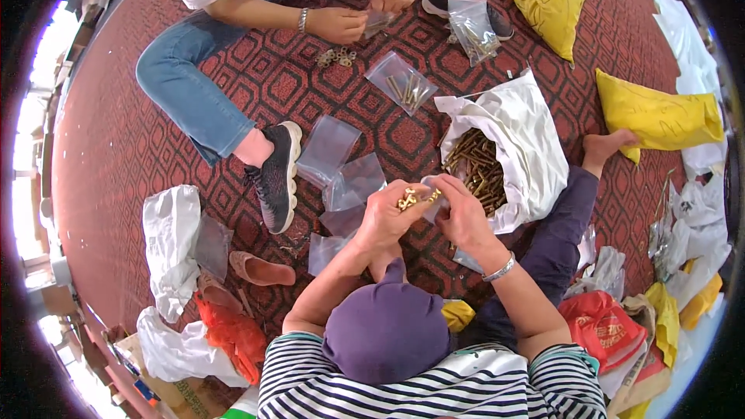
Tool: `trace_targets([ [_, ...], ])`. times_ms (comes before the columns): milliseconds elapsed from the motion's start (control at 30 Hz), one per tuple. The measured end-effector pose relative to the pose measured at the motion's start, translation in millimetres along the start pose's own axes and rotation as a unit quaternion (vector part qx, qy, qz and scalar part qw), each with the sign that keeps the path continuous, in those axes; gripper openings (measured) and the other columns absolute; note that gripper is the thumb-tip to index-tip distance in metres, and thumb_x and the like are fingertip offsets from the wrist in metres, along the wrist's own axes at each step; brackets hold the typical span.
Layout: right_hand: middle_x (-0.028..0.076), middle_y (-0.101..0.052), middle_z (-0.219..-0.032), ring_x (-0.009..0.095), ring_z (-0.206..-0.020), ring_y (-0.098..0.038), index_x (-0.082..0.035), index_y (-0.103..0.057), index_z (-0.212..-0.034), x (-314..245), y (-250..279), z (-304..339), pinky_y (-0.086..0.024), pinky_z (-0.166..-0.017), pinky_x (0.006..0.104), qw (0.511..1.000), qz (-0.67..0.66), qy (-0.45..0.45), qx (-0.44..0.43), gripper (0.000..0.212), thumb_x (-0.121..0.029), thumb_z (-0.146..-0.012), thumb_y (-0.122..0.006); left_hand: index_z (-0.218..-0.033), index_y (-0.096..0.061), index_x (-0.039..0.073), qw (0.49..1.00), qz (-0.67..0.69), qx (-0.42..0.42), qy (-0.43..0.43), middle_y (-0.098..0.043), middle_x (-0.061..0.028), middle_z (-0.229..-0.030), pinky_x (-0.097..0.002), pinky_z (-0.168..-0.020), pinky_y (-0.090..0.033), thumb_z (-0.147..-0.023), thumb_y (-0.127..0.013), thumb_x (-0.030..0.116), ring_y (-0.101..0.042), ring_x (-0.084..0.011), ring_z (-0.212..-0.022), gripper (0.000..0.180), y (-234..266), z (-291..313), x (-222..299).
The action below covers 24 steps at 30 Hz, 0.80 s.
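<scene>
My left hand [386, 216] is closed around several small brass-coloured metal pieces [407, 199], which show between its curled fingers. Right beside it, the fingers of my right hand [463, 213] pinch the edge of a clear plastic bag [432, 208]. More small brass bits [434, 195] show at those fingertips, where the hands almost meet. Just beyond my right hand, a white woven sack [535, 140] lies open toward me, full of long brass-coloured screws or bolts [475, 167]. Flat clear zip bags [329, 147] lie on the carpet beyond my left hand.
Across from me sits another person, whose hands [341, 25] hold a small clear bag above a pile of metal pieces [336, 57]. Filled zip bags [401, 84] lie between us. Yellow sacks [660, 112] are at the right, slippers [264, 269] and white bags [171, 244] at the left.
</scene>
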State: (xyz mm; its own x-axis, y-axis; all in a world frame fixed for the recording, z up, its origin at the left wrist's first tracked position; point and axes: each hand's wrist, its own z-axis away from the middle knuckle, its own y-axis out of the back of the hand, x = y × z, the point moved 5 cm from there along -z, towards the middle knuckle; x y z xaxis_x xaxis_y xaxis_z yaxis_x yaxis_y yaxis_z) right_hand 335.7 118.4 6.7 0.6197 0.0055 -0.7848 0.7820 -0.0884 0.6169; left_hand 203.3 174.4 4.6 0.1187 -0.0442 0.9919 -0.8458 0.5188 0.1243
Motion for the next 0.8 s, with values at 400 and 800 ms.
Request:
trace_targets([
  [400,0.009,-0.052,-0.115,0.031,-0.091,-0.058,-0.008,-0.051,-0.115,-15,-15,-4,-0.049,-0.073,0.0336,0.999,-0.034,-0.039,-0.002,0.056,0.006,-0.061,-0.056,-0.102,-0.060,0.003,0.970,0.206,0.087,0.096,-0.057,-0.0027,-0.071,-0.0186,-0.045,-0.036,-0.083,-0.056,0.004,-0.042,-0.0064,-0.049,0.019,3,0,20],
  [800,0.009,-0.053,-0.115,0.026,-0.091,-0.058,-0.009,-0.051,-0.116,-45,-29,-21,-0.048,-0.073,0.0299,0.997,-0.071,-0.044,0.000,0.057,0.008,-0.062,-0.054,-0.113,-0.052,0.000,0.897,0.423,0.129,-0.008,-0.058,-0.0088,-0.076,-0.0235,-0.060,-0.043,-0.094,-0.039,0.014,-0.052,-0.0146,-0.063,0.027,12,-9,25],
])
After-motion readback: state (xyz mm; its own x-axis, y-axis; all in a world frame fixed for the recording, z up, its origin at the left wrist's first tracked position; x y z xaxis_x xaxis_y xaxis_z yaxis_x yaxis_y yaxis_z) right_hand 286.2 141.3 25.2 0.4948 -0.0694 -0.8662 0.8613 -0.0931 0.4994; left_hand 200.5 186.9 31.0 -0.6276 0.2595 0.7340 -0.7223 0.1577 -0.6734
